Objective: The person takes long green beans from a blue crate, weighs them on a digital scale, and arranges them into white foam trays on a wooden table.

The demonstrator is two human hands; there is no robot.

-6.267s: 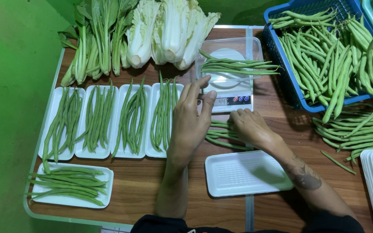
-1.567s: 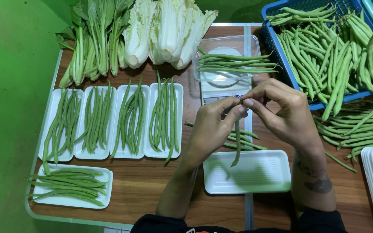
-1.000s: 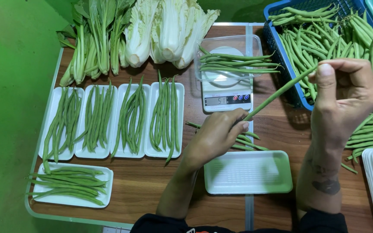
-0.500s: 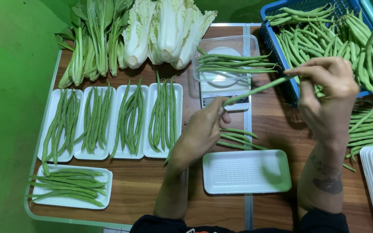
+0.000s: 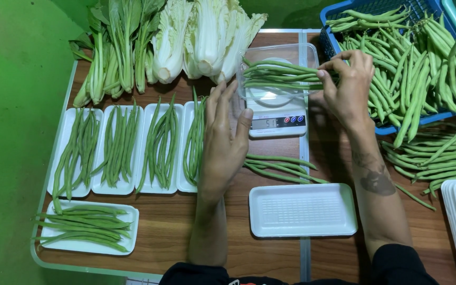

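The weighing step seems in hand: the right hand (image 5: 347,84) pinches the beans (image 5: 281,75) lying on the scale (image 5: 278,119) at upper centre, the left hand (image 5: 222,140) hovers open beside it; next probably calls for moving them to the empty tray (image 5: 302,210).

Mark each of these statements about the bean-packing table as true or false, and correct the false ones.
1. The right hand touches the green beans lying in the clear container on the scale. True.
2. The left hand grips a bean. False: it is open with fingers spread, holding nothing.
3. The white tray nearest the person is full of beans. False: it is empty.
4. Five trays on the left hold beans. True.
5. The crate of beans is red. False: it is blue.
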